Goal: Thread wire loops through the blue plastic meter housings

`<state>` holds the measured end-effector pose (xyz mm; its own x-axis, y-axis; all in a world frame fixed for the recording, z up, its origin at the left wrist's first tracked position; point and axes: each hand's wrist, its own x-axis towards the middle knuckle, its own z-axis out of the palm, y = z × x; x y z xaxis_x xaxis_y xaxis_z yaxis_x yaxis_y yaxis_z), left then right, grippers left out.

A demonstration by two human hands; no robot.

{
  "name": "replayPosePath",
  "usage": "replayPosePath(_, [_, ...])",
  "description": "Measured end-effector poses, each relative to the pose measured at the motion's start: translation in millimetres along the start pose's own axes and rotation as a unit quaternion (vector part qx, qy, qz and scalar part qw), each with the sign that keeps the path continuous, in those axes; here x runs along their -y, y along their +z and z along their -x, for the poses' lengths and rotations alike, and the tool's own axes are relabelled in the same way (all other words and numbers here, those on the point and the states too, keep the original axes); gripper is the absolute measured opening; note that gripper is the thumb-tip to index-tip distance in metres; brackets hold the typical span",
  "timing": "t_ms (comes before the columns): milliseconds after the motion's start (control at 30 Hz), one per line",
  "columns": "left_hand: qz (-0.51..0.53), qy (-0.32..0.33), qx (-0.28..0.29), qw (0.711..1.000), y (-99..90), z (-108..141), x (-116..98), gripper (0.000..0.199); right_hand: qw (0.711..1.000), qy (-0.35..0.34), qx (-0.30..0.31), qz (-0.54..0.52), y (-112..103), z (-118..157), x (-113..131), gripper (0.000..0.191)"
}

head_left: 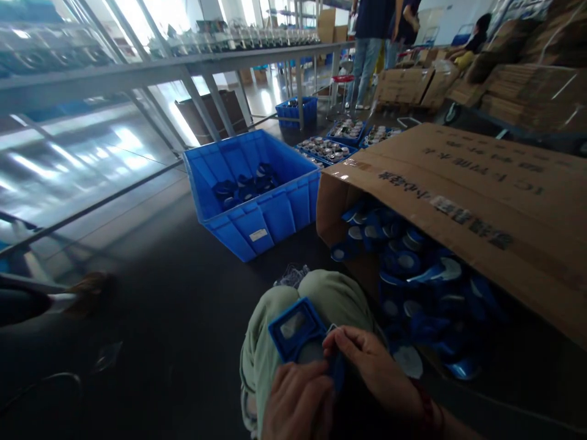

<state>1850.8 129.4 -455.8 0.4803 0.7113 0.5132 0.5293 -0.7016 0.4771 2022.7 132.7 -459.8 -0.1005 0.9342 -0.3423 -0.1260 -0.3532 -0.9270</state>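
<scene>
A blue plastic part (276,340) lies on my knees, with a rectangular frame at one end and a rounded grey section beside it. My left hand (298,397) is curled over its near side, gripping it; motion blurs the fingers. Beside it, my right hand (369,360) pinches with thumb and forefinger. A thin whitish strip or thread (332,328) sticks out at those fingertips, close to the part's edge. Both hands partly hide the near end of the part.
Ahead stands a blue crate (279,217) with several blue parts inside. At right, a tipped cardboard box (440,165) spills similar blue parts (408,263). Crumpled clear plastic (292,276) lies beyond my knees. A long bench (202,64) runs at left; people stand behind.
</scene>
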Motion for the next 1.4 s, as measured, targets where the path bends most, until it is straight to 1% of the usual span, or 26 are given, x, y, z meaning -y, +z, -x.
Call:
replayPosePath(33, [0.034,-0.075,-0.003,0.997,-2.4,-0.2,1.9,0.013,1.000,0.001,0.023,-0.010,-1.3,1.3,0.7,0.040])
replayPosePath(67, [0.066,-0.150,0.000,0.986,-4.8,-3.0,3.5,0.016,0.999,-0.001,0.051,-0.019,-2.4,3.0,2.3,0.041])
replayPosePath(100, [0.102,-0.212,0.018,0.972,-6.7,-8.1,4.7,0.023,0.997,-0.005,0.078,-0.026,-3.5,5.1,4.7,0.042])
replayPosePath(133, [0.148,-0.255,0.048,0.954,-8.2,-14.6,5.2,0.031,0.994,-0.008,0.101,-0.033,-4.7,7.4,7.5,0.042])
replayPosePath(167, [0.202,-0.279,0.096,0.934,-9.0,-21.9,5.1,0.037,0.992,-0.011,0.118,-0.038,-6.3,9.7,10.3,0.043])
replayPosePath(200, [0.257,-0.291,0.148,0.910,-9.3,-28.8,4.5,0.038,0.990,-0.014,0.132,-0.045,-8.4,12.0,12.9,0.043])
replayPosePath(233, [0.305,-0.299,0.194,0.883,-9.3,-34.6,3.6,0.032,0.989,-0.016,0.142,-0.049,-11.2,14.1,15.0,0.043])
replayPosePath(267, [0.339,-0.314,0.225,0.858,-9.3,-38.8,2.6,0.023,0.988,-0.016,0.145,-0.051,-14.6,15.7,16.5,0.043])
replayPosePath(300, [0.358,-0.333,0.238,0.839,-9.4,-41.1,1.9,0.018,0.989,-0.015,0.140,-0.047,-18.5,16.9,17.3,0.041])
replayPosePath(367, [0.364,-0.375,0.230,0.821,-10.7,-41.2,1.4,0.022,0.994,-0.009,0.107,-0.022,-26.4,17.6,17.2,0.035])
replayPosePath(433, [0.352,-0.402,0.210,0.819,-13.6,-38.2,1.3,0.024,0.997,0.001,0.072,0.013,-32.3,16.6,15.7,0.028])
replayPosePath(467, [0.342,-0.406,0.204,0.823,-15.6,-36.6,1.1,0.024,0.998,0.003,0.063,0.031,-33.8,15.5,14.8,0.027])
replayPosePath(600, [0.289,-0.415,0.198,0.840,-24.5,-30.5,-1.2,0.023,0.989,-0.003,0.077,0.127,-30.7,10.1,14.3,0.029])
replayPosePath(667, [0.260,-0.418,0.193,0.849,-29.2,-25.0,-0.5,0.021,0.983,-0.025,0.078,0.162,-27.1,6.4,16.1,0.028])
replayPosePath(733, [0.239,-0.430,0.178,0.852,-34.4,-17.4,2.7,0.019,0.981,-0.067,0.070,0.171,-24.5,1.2,18.5,0.024])
replayPosePath(767, [0.235,-0.443,0.168,0.848,-37.1,-13.3,5.1,0.020,0.979,-0.086,0.064,0.172,-23.7,-2.0,19.7,0.022])
replayPosePath(833, [0.240,-0.483,0.147,0.829,-42.4,-6.3,10.8,0.023,0.976,-0.108,0.058,0.179,-22.3,-9.7,21.7,0.018])
replayPosePath(900, [0.240,-0.523,0.128,0.807,-46.6,-2.2,16.7,0.028,0.973,-0.108,0.051,0.196,-20.0,-18.7,22.6,0.018])
replayPosePath(967, [0.218,-0.550,0.110,0.798,-48.7,-1.2,21.9,0.031,0.970,-0.106,0.040,0.216,-15.8,-28.0,22.3,0.019])
replayPosePath(1033, [0.181,-0.561,0.086,0.803,-48.3,-1.9,26.0,0.034,0.965,-0.114,0.022,0.234,-10.3,-36.7,20.9,0.018])
replayPosePath(1100, [0.139,-0.566,0.048,0.811,-45.8,-2.9,28.2,0.038,0.960,-0.134,-0.001,0.247,-4.6,-44.5,18.8,0.017])
replayPosePath(1167, [0.106,-0.571,0.025,0.814,-41.8,-3.9,28.4,0.042,0.954,-0.154,-0.018,0.258,-0.2,-51.1,16.7,0.016])
replayPosePath(1267, [0.057,-0.583,0.015,0.810,-34.8,-6.5,26.1,0.044,0.948,-0.160,-0.038,0.271,2.7,-59.5,15.0,0.014])
replayPosePath(1400, [-0.014,-0.586,0.023,0.810,-26.2,-13.3,23.3,0.038,0.950,-0.123,-0.055,0.281,3.2,-67.3,15.9,0.021])
